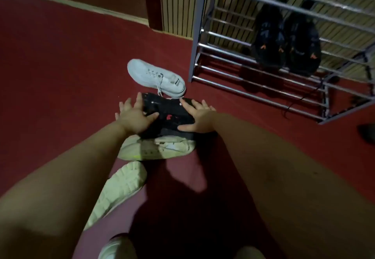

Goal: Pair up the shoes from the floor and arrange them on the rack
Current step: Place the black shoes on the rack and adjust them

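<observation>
Both hands are reaching down to a black shoe (pixel 169 112) that is lying on the red floor (pixel 60 65) near the middle of the view. The left hand (pixel 134 116) is pressing against its 9 o'clock side with fingers (pixel 139 99) spread wide and straight and the thumb lying across the upper; the right hand (pixel 195 116) is flanking the 3 o'clock side, fingers equally wide, thumb running along the shoe's near edge. Neither hand is curling round it. A small red mark is showing on the black shoe, too blurred to read. The shoe is resting partly on a cream shoe (pixel 160 149) at its 6 o'clock, and a second cream shoe (pixel 118 189) is lying sole-up at 7 o'clock. A white shoe (pixel 155 77) is sitting at 12 o'clock, almost touching the black one; its tongue is carrying a dark tag whose lettering is illegible. The metal rack (pixel 200 35) is standing at 2 o'clock, holding a black pair with orange accents (pixel 286 43) side by side on a lower shelf.
</observation>
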The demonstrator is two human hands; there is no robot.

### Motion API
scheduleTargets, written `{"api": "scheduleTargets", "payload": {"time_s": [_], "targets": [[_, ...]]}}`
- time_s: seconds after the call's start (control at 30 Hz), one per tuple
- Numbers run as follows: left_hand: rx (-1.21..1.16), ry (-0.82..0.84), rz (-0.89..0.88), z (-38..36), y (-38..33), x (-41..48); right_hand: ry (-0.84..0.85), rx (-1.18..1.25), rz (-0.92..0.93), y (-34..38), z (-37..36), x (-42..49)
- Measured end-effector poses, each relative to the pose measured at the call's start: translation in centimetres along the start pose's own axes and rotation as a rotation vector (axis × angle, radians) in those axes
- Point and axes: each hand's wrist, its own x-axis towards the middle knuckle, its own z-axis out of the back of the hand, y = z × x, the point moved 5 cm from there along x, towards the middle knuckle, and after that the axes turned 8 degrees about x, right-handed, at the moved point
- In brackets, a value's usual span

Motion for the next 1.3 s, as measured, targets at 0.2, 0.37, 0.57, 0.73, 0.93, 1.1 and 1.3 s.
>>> {"api": "scheduleTargets", "payload": {"time_s": [0.2, 0.37, 0.57, 0.73, 0.93, 1.1, 1.3], "targets": [[-0.17, 0.021, 0.037, -3.5, 4.0, 0.6, 0.059, -0.018, -0.084, -2.6, -3.9, 2.4], [-0.193, -0.018, 0.03, -3.5, 5.7, 1.9, 0.123, -0.062, -0.151, -3.5, -4.2, 2.7], [-0.331, -0.064, -0.012, -3.2, 5.7, 1.7, -0.117, 0.087, -0.104, -2.5, -4.2, 0.7], [-0.578, -0.071, -0.003, -3.0, 4.3, 1.9, -0.363, 0.087, 0.007, -1.4, -2.8, -0.2], [-0.743, -0.068, -0.051, -2.5, 2.7, 2.5, -0.619, 0.056, 0.026, 0.4, -1.1, -1.8], [-1.135, -0.031, -0.102, -1.9, 1.3, 1.3, -0.672, 0.059, 0.042, 2.3, -1.3, -2.1], [-1.251, -0.187, -0.117, -1.1, 2.5, 1.7, -0.344, 0.085, 0.163, 2.6, -2.2, -1.6]]}}
